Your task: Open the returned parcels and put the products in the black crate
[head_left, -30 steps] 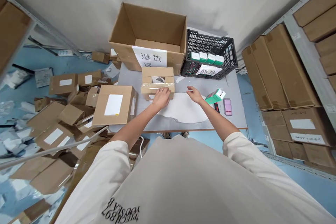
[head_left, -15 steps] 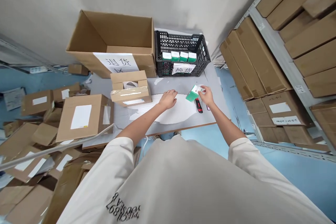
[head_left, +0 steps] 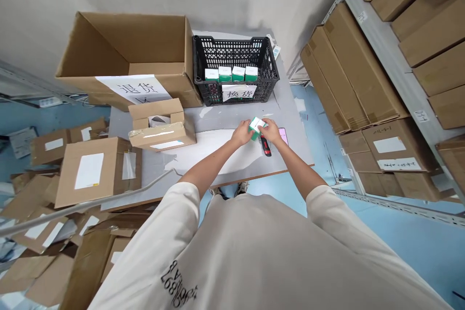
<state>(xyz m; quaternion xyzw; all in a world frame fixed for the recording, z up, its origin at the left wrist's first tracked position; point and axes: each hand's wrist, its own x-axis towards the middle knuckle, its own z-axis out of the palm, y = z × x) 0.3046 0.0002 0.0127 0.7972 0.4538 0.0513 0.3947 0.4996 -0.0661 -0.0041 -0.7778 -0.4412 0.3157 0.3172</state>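
Note:
A small green and white box [head_left: 255,127] is held between both hands above the grey table [head_left: 225,117]. My left hand [head_left: 241,133] grips its left side with curled fingers. My right hand [head_left: 271,131] grips its right side. A red and black utility knife [head_left: 265,146] lies on the table just under my right hand, beside a pink item [head_left: 283,134]. A small opened cardboard box [head_left: 160,123] with tape across it sits to the left on the table.
A large open cardboard box [head_left: 127,58] with a paper label and a black plastic crate [head_left: 234,68] holding several green and white boxes stand at the table's back. Many cardboard parcels [head_left: 90,169] lie piled at left. Shelving with cartons [head_left: 392,58] stands at right.
My left hand left the taped cardboard box and moved right. My right hand picked up the green and white box, and now both hands hold it. The view swung to the right.

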